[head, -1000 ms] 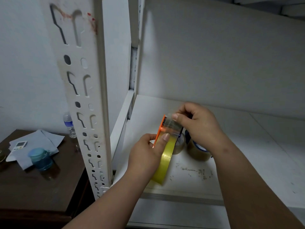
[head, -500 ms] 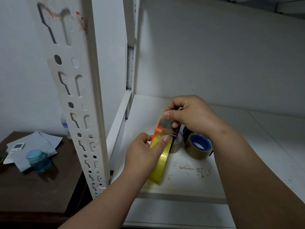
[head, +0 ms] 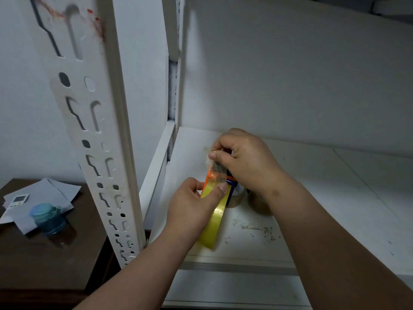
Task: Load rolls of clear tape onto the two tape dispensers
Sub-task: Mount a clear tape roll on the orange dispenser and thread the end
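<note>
Two rolls (head: 234, 196) sat half-hidden behind right hand (head: 248, 161) (pinching tape end (head: 215, 168)); left hand (head: 192, 204) gripped orange dispenser (head: 210, 179).

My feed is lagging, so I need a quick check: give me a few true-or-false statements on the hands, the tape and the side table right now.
1. The left hand holds the yellowish tape roll in its orange dispenser. True.
2. The right hand rests flat on the shelf. False: it is raised, its fingers pinching the loose tape end above the dispenser.
3. More tape rolls lie on the shelf behind the hands. True.
4. The blue jar stands on the shelf. False: it stands on the dark side table, left of the shelf post.
5. Papers lie under a small remote on the side table. True.
</note>
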`<move>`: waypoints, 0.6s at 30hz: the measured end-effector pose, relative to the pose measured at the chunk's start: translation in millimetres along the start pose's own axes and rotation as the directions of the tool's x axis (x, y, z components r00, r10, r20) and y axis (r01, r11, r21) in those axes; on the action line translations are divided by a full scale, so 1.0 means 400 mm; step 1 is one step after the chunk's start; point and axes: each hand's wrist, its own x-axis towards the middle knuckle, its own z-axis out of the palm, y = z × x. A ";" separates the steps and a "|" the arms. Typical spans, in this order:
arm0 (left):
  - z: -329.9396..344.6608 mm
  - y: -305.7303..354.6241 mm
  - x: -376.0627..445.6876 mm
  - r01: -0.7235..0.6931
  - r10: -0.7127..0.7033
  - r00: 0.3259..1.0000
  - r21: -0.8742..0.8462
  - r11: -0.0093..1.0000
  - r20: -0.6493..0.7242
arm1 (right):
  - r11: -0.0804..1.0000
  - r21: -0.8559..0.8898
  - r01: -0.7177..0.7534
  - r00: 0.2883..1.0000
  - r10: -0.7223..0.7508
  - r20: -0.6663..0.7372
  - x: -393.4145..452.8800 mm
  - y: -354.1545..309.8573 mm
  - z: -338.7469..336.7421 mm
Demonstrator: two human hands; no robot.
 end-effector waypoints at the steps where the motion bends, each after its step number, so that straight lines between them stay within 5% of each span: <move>1: 0.000 0.001 0.000 0.000 0.000 1.000 -0.001 1.000 0.001 | 1.000 -0.019 0.004 1.000 -0.004 -0.005 -0.002 -0.003 -0.004; 9: -0.001 0.013 -0.009 -0.024 0.024 1.000 0.060 0.998 0.004 | 0.971 0.154 -0.182 0.967 0.148 0.209 -0.004 -0.017 -0.094; 18: 0.005 0.011 0.003 -0.021 0.023 0.999 0.070 0.997 -0.022 | 0.976 0.108 -0.187 0.970 0.167 0.175 0.003 -0.022 -0.066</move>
